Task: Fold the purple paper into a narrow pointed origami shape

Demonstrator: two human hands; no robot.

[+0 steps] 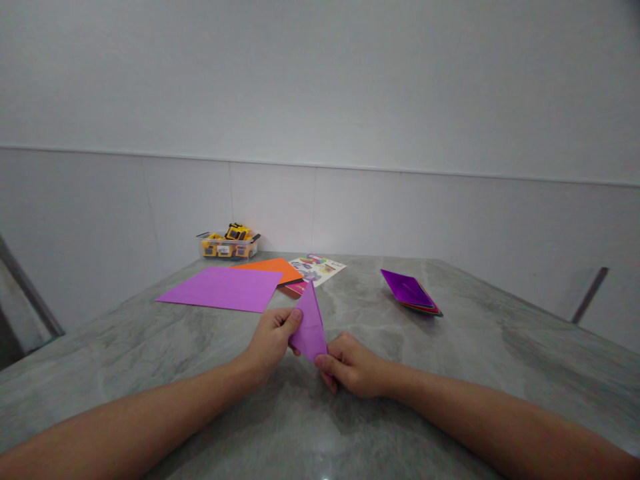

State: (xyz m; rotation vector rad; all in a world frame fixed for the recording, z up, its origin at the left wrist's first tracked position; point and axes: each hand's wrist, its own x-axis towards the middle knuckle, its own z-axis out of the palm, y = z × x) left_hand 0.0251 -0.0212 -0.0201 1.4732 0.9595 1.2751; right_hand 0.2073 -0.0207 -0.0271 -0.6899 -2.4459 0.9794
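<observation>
A folded purple paper (310, 323), shaped like a narrow kite with its tip pointing away, is held just above the grey marble table (475, 347). My left hand (273, 337) pinches its left edge with thumb on top. My right hand (353, 367) pinches its near corner, fingers curled under. Both forearms rest on the table.
A flat purple sheet (220, 289) lies at the left, with an orange sheet (273, 269) and a printed instruction leaflet (317, 268) behind it. A stack of folded coloured papers (411, 293) sits at the right. A clear tub of yellow toys (230, 244) stands by the wall.
</observation>
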